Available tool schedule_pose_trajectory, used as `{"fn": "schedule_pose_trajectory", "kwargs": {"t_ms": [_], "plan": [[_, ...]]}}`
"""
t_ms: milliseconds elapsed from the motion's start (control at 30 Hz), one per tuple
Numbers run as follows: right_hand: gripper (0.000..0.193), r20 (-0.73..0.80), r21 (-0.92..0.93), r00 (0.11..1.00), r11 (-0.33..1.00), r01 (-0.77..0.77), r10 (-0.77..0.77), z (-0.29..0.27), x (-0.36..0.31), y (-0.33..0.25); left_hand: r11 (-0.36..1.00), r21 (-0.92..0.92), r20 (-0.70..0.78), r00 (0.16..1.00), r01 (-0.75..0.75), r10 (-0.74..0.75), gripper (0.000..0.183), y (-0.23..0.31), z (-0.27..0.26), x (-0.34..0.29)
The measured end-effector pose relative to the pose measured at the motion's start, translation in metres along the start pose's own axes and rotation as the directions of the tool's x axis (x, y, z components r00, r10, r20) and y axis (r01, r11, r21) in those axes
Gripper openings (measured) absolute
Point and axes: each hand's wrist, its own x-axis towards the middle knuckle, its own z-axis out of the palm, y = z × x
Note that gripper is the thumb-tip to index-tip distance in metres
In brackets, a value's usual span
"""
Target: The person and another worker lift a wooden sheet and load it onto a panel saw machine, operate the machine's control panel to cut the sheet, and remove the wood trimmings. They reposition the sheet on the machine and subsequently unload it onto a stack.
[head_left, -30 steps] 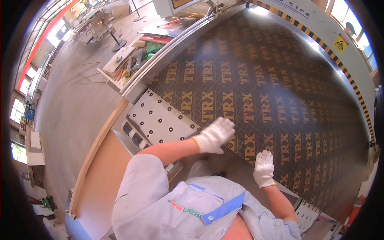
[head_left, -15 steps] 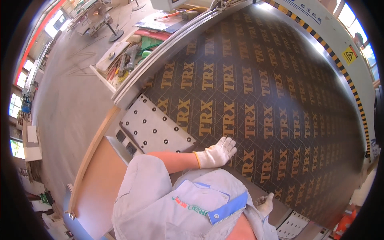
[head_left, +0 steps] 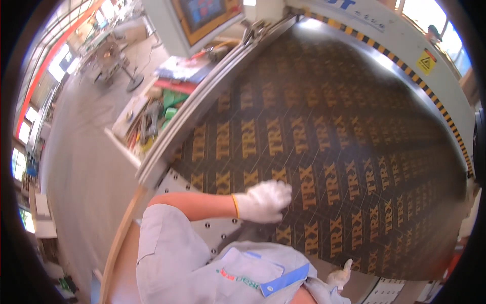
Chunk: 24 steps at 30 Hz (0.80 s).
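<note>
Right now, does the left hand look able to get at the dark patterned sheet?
Likely yes: the gloved left hand appears over the near part of the dark patterned sheet, with nothing visible between them.

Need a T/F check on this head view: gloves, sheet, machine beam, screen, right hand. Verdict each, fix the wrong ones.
1. The left hand and right hand both wear pale gloves. True.
2. The dark sheet is plain all over. False: the dark sheet carries rows of gold lettering.
3. A yellow-and-black striped band runs along the white machine beam. True.
4. The screen is at the picture's lower right. False: the screen is at the top, left of the middle.
5. The right hand is over the middle of the sheet. False: it is by the near edge, thumb up; contact can't be told.
</note>
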Motion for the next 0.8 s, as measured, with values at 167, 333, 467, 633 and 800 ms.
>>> {"fn": "schedule_pose_trajectory", "kwargs": {"t_ms": [167, 333, 467, 633, 800], "plan": [[0.056, -0.048, 0.073, 0.891, 0.888, 0.454, -0.451, 0.079, -0.029, 0.032, 0.783, 0.410, -0.406, 0.862, 0.467, -0.302, 0.073, -0.164, -0.175, 0.090], [0.044, -0.349, 0.081, 0.782, 0.815, 0.574, -0.516, 0.139, -0.035, 0.044, 0.463, 0.280, -0.638, 0.523, 0.841, -0.565, 0.078, -0.322, -0.371, 0.123], [0.078, -0.424, 0.099, 0.858, 0.926, 0.363, -0.291, 0.046, 0.019, 0.052, 0.273, 0.245, -0.715, 0.364, 0.930, -0.597, 0.075, -0.363, -0.427, 0.133], [0.082, -0.465, 0.064, 0.837, 0.932, 0.356, -0.288, 0.045, 0.002, 0.061, 0.247, 0.155, -0.668, 0.286, 0.956, -0.687, 0.089, -0.373, -0.459, 0.162], [0.084, -0.328, 0.170, 0.930, 0.958, 0.231, -0.166, 0.003, 0.018, 0.055, 0.243, 0.075, -0.736, 0.218, 0.967, -0.641, 0.085, -0.429, -0.461, 0.147]]}}
